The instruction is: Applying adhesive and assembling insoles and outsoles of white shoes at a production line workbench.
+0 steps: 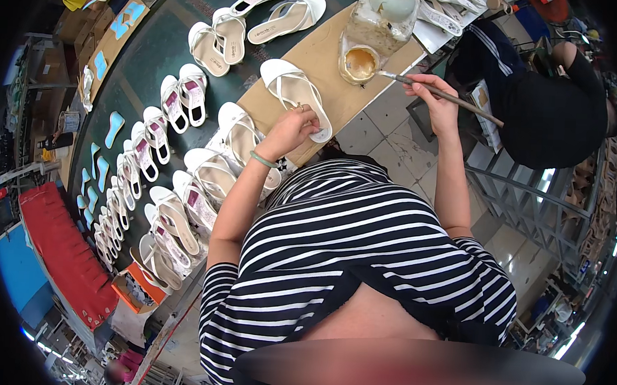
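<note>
A white strappy sandal with a beige insole lies on the brown cardboard in front of me. At its heel end, my left hand is closed with curled fingers on the sandal. My right hand grips a long-handled brush between thumb and fingers. The brush's tip reaches the right rim of a small round pot holding amber, glue-like liquid. The pot stands near the cardboard's edge, beside a stained block with a pale bottle on it.
Several white sandals stand in rows on the dark green table to my left, with blue sole-shaped pieces beyond. An orange box sits at the near left. Another person in a black cap is close by on the right, beside metal racks.
</note>
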`<state>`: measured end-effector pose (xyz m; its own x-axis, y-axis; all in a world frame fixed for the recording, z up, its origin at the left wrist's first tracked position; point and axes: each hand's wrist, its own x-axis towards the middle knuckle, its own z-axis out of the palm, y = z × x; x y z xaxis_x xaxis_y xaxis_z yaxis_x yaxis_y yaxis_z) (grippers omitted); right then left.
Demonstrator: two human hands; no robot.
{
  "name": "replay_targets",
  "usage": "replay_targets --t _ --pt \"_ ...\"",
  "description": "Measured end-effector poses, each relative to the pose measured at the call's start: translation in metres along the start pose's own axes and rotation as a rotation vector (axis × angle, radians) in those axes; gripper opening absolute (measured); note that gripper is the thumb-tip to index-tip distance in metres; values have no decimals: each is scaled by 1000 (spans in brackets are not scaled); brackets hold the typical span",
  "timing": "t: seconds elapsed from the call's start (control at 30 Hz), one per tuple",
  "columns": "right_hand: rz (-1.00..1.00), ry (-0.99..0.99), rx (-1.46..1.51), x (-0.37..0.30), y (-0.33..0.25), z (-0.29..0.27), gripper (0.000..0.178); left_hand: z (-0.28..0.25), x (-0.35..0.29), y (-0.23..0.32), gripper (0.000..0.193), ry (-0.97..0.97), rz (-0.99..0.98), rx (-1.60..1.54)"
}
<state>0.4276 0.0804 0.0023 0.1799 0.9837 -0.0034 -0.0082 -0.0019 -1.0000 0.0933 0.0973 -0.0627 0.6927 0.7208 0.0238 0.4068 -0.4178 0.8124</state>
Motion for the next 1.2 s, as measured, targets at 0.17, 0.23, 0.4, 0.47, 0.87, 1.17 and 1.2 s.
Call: replay_targets --t 0.17,0.23,0.4,0.47,0.87,1.17,1.2 --pt "-8 18 -135 24 38 16 15 -5 11 -21 6 -11 -244 -303" --pt "27 11 -182 38 45 25 15 -3 13 -34 6 -12 -294 -393" --pt "53 2 -362 59 47 43 15 -3 13 -19 10 43 -295 -473" --pt "54 -4 -415 63 48 48 14 -2 9 -8 15 177 2 -225" --pt "-30 15 -219 59 -4 41 13 17 -4 0 32 156 116 276" --pt "110 -123 -109 38 11 46 13 38 -15 10 81 590 -148 338" --pt "111 -139 55 34 -1 48 13 40 -15 11 81 592 -148 338"
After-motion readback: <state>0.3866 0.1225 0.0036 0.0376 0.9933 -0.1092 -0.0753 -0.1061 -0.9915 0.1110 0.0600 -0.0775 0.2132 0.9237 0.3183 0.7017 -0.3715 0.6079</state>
